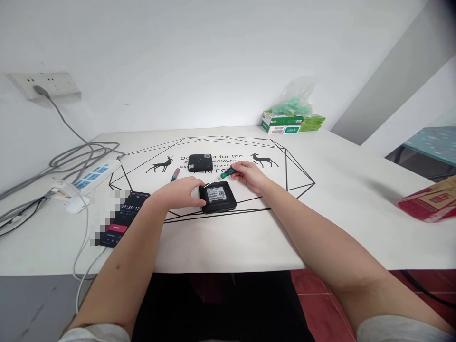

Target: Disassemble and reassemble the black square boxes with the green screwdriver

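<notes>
A black square box [220, 205] with a white label lies on the white table mat. My left hand [183, 193] grips its left side, thumb at the near edge and fingers at the far left corner. My right hand [248, 175] is closed around the green handle of a screwdriver [228, 172], whose thin shaft slants down to the box's far left corner. The exact contact of the tip is too small to tell. Behind the box lies another black device [200, 163] with small stickers. A screwdriver with a red and blue handle [175, 174] rests to its left.
At the left are a phone [124, 216] showing a timer, a power strip [94, 175] and coiled grey cables [94, 148]. Green and white boxes [283, 121] under a plastic bag [294, 102] stand at the back right. A red package [429, 202] is at the right edge.
</notes>
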Motion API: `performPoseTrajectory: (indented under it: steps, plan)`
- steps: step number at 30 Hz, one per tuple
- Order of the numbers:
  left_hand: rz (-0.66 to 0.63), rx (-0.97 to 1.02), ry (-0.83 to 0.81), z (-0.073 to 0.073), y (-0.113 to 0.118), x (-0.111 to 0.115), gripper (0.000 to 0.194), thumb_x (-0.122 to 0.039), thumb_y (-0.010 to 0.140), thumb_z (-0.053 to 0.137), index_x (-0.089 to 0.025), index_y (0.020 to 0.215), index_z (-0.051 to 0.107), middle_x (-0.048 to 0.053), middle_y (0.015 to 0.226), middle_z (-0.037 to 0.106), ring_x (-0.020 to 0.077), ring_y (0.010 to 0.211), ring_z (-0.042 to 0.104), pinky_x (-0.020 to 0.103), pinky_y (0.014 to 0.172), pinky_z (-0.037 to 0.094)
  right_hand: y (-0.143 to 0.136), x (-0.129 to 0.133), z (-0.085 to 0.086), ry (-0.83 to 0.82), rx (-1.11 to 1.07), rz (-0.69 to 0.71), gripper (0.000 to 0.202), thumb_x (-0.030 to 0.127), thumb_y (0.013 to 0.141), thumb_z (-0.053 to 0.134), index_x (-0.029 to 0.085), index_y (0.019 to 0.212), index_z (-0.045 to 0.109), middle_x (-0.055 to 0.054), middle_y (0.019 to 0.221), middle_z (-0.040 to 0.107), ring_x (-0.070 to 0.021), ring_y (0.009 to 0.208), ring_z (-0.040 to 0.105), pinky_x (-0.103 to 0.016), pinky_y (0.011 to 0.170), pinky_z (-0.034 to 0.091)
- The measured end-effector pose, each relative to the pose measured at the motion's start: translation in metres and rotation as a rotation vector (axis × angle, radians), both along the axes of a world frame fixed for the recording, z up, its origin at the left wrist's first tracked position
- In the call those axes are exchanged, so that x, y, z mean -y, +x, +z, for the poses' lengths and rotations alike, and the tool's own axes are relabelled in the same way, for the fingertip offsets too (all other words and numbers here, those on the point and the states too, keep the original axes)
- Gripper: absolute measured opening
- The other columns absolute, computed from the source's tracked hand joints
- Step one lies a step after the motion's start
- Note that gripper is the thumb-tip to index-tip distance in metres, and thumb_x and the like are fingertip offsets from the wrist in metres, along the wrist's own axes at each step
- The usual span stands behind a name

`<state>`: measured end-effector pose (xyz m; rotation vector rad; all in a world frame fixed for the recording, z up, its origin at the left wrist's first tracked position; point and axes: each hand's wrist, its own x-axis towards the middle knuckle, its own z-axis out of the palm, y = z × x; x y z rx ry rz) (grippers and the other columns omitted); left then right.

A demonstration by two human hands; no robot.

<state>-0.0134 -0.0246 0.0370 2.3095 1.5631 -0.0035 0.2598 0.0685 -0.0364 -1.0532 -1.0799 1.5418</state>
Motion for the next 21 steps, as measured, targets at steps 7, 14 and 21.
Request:
performPoseTrajectory:
  steps: [7, 14, 21]
  plan:
    - [0.020, -0.004, -0.022, 0.000, 0.000, -0.001, 0.060, -0.057, 0.085, 0.073, -0.031, 0.139, 0.069, 0.007, 0.145, 0.072, 0.0387, 0.142, 0.058, 0.048, 0.117, 0.044, 0.001, -0.004, -0.004, 0.019, -0.010, -0.026, 0.014, 0.018, 0.093, 0.081, 0.016, 0.082, 0.073, -0.005, 0.072, 0.077, -0.0085, 0.057, 0.063, -0.021, 0.059, 0.056]
    - [0.007, -0.040, -0.075, -0.008, 0.000, -0.002, 0.096, -0.067, 0.073, 0.084, -0.030, 0.156, 0.053, 0.012, 0.158, 0.061, 0.0395, 0.141, 0.060, 0.044, 0.107, 0.053, 0.004, -0.010, -0.008, 0.048, -0.042, -0.132, 0.019, 0.024, 0.093, 0.081, 0.018, 0.080, 0.069, -0.002, 0.070, 0.074, -0.0085, 0.056, 0.060, -0.020, 0.054, 0.053]
    - [0.001, -0.057, -0.043, -0.013, 0.007, -0.002, 0.090, -0.059, 0.079, 0.081, -0.030, 0.159, 0.049, 0.013, 0.144, 0.071, 0.0374, 0.128, 0.069, 0.041, 0.096, 0.056, 0.001, -0.008, -0.008, 0.037, -0.040, -0.114, 0.018, 0.019, 0.092, 0.085, 0.017, 0.082, 0.070, -0.003, 0.074, 0.075, -0.0089, 0.063, 0.068, -0.018, 0.061, 0.061]
